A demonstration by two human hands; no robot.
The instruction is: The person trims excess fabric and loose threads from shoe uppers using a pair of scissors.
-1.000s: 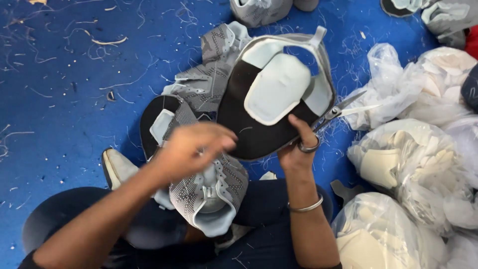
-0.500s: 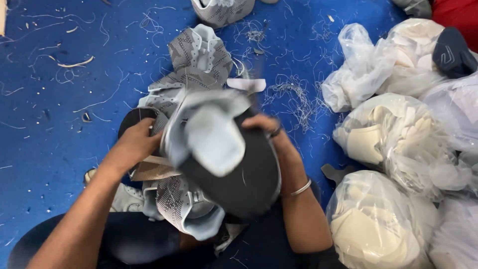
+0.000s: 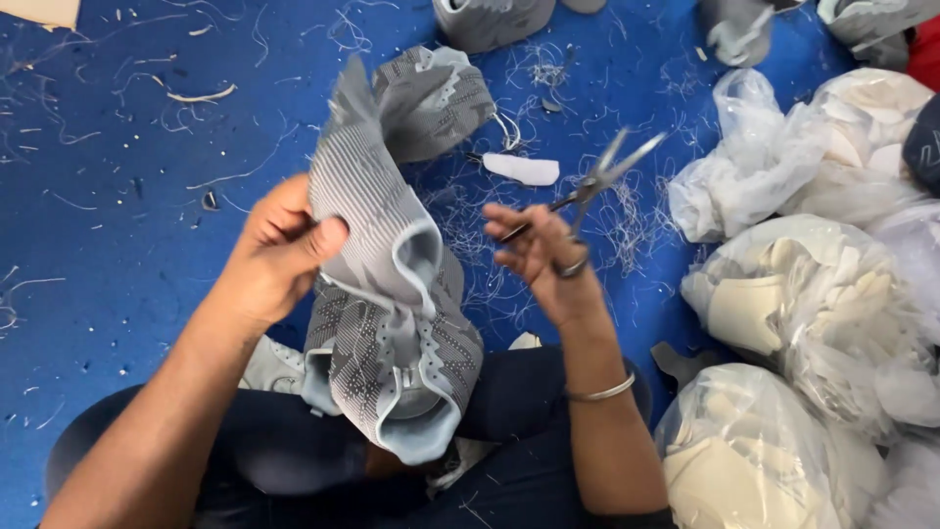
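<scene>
My left hand (image 3: 279,250) grips a grey knitted shoe upper (image 3: 377,294) by its left edge and holds it up over my lap. The upper hangs down with its pale blue lining edge at the bottom. My right hand (image 3: 543,260) holds a pair of small metal scissors (image 3: 597,181), blades apart and pointing up to the right. The scissors are to the right of the upper and do not touch it.
Another grey upper (image 3: 431,98) lies on the blue floor (image 3: 117,196), strewn with thread scraps. A small white piece (image 3: 524,168) lies beside it. Clear plastic bags (image 3: 813,294) of cream foam parts pile at the right. More grey uppers (image 3: 490,20) sit at the top.
The black and white shoe piece held before is gone from my hands. My left hand now lifts a grey upper, and my right hand has the scissors raised.
</scene>
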